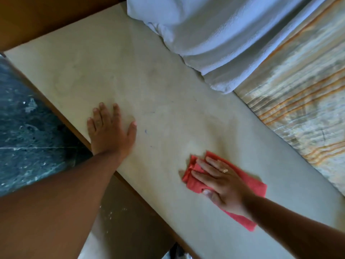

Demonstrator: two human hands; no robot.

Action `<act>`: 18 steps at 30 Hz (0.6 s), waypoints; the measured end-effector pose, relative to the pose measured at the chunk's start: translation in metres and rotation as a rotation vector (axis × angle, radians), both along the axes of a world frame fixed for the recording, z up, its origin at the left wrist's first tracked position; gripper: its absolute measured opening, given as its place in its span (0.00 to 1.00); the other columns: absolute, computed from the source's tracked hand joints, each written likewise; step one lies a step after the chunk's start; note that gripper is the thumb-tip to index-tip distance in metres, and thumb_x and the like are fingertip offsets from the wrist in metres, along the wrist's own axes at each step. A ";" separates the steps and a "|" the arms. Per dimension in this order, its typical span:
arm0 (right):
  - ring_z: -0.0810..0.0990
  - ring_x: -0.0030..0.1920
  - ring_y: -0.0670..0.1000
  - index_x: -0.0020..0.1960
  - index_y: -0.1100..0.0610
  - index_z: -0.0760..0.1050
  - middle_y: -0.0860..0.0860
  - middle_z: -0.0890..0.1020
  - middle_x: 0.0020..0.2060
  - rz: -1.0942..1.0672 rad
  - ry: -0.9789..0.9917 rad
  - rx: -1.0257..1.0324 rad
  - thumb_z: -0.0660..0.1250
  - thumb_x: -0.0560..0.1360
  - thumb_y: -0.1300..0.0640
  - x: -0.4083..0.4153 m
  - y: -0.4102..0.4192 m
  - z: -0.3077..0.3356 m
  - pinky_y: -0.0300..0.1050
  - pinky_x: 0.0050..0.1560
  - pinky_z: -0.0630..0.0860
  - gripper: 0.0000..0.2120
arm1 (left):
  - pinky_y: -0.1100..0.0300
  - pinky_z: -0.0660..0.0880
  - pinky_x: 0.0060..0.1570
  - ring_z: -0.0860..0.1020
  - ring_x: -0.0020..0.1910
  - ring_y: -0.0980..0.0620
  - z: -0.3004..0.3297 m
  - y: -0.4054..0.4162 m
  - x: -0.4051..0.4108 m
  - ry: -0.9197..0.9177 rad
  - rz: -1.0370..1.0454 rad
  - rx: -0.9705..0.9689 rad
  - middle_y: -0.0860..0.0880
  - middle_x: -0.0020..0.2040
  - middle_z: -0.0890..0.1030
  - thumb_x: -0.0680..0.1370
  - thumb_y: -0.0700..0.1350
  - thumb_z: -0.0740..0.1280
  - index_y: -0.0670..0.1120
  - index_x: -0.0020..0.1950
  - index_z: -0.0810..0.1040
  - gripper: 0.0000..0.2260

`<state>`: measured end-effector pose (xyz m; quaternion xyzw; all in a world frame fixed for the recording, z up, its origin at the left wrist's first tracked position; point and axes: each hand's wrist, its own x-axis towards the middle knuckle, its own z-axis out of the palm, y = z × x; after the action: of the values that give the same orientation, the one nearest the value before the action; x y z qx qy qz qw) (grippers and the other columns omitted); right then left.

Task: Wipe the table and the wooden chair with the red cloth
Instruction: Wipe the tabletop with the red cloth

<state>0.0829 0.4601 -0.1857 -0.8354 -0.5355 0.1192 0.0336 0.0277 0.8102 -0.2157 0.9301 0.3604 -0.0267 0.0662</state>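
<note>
Head view: right hand (pixel 222 181) pressed flat on the red cloth (pixel 250 186) on the pale table (pixel 168 101).

Fingers of the right hand lie straight and slightly spread over the folded cloth, palm down, pinning it to the tabletop rather than gripping it; a ring (pixel 225 171) shows on one finger. The cloth sits toward 5 o'clock in the frame, on the tabletop between its near and far edges. At 9 o'clock from it, well apart, the left hand (pixel 110 131) rests open and flat on the bare tabletop just beside the near edge, fingers splayed, holding nothing. A white towel (pixel 214 30) lies bunched at 1 o'clock, overlapping the far edge, with a striped fabric (pixel 302 94) at 3 o'clock. Dark speckled floor (pixel 24 139) shows at 9 o'clock.
</note>
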 end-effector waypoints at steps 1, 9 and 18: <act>0.58 0.78 0.58 0.73 0.49 0.69 0.56 0.67 0.75 -0.060 -0.028 0.014 0.50 0.82 0.42 0.023 -0.004 -0.003 0.52 0.78 0.51 0.25 | 0.41 0.48 0.75 0.51 0.78 0.37 0.000 0.001 0.000 -0.004 0.001 0.002 0.37 0.80 0.51 0.79 0.64 0.50 0.47 0.81 0.51 0.35; 0.56 0.78 0.56 0.74 0.39 0.63 0.49 0.62 0.78 0.037 -0.005 0.009 0.61 0.78 0.43 -0.041 0.056 0.001 0.57 0.77 0.55 0.25 | 0.42 0.48 0.76 0.50 0.79 0.38 0.001 -0.002 -0.002 -0.018 0.011 0.005 0.38 0.80 0.50 0.79 0.64 0.50 0.48 0.81 0.51 0.35; 0.53 0.79 0.60 0.74 0.40 0.63 0.55 0.57 0.79 -0.204 0.010 0.042 0.54 0.81 0.42 -0.019 0.072 -0.003 0.58 0.77 0.51 0.22 | 0.42 0.49 0.76 0.51 0.78 0.37 0.000 0.001 -0.001 -0.009 0.007 0.026 0.37 0.80 0.51 0.79 0.64 0.49 0.48 0.80 0.51 0.34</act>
<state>0.0639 0.5317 -0.1890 -0.8840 -0.4499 0.1083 0.0658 0.0266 0.8109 -0.2157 0.9297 0.3638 -0.0175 0.0557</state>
